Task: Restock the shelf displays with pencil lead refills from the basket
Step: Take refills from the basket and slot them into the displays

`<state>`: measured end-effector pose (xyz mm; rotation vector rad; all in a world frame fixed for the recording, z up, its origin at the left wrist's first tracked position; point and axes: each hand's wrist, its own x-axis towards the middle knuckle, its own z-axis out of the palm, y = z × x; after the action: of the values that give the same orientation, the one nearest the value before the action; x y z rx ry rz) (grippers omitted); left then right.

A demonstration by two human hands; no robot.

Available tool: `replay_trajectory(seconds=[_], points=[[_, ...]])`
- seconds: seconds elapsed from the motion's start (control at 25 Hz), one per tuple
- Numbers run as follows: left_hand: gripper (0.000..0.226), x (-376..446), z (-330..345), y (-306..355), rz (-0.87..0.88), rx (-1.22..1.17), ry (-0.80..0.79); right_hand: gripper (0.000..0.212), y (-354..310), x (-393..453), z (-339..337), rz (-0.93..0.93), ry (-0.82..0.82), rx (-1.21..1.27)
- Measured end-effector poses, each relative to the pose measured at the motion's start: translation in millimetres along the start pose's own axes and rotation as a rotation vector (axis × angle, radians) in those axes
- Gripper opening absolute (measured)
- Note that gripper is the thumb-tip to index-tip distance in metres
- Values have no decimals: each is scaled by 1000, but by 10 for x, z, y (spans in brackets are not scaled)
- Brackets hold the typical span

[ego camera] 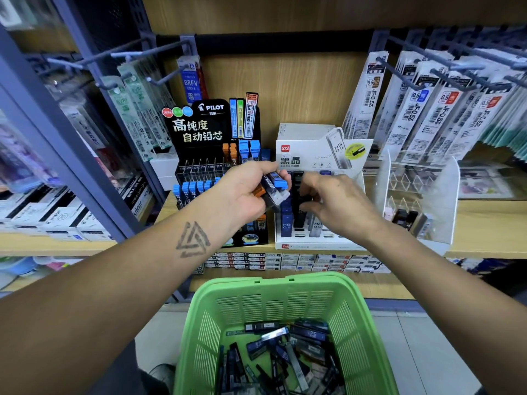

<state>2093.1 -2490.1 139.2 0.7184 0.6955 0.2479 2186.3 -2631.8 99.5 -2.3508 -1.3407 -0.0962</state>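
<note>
Stationery shop aisle, wooden shelf (484, 223) w/ pegs of pen refills overhead. Left hand (242, 195) is curled round a bunch of lead refill cases (275, 188), blue, orange & clear caps poking out past the fingers. Just behind & left of that hand: black Pilot display (199, 132), blue-capped refills standing in its front rows. Right hand (339, 206) is just right of the left one, fingers bent, pinching a black refill case (298, 201) that stands upright in the white Deli display (319, 155); other HB 0.5 cases sit in slots beside it. Right of that hand: clear acrylic holder (416, 189). Below both forearms, green basket (273, 297), its bottom littered w/ loose refill cases (282, 354).
</note>
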Motion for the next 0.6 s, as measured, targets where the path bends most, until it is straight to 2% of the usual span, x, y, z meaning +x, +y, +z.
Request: replay_trajectory(seconds=[0.2,0.28,0.4,0.44,0.56,0.6], points=[[6,-1,-21,15,57,22,15,14,-19,-30,-38,18,-9,44],[5,-9,-15,15,63,34,5,7,-20,-39,2,-31,-4,-47],[9,-31,9,16,65,27,7,12,7,-6,58,-149,28,-222],[11,-33,21,19,69,15,10,13,-2,6,52,-153,59,-151],[19,-9,44,34,93,-9,36,12,-116,0,-43,-70,168,408],[21,4,51,44,103,-16,44,15,-184,-29,-80,-110,174,503]])
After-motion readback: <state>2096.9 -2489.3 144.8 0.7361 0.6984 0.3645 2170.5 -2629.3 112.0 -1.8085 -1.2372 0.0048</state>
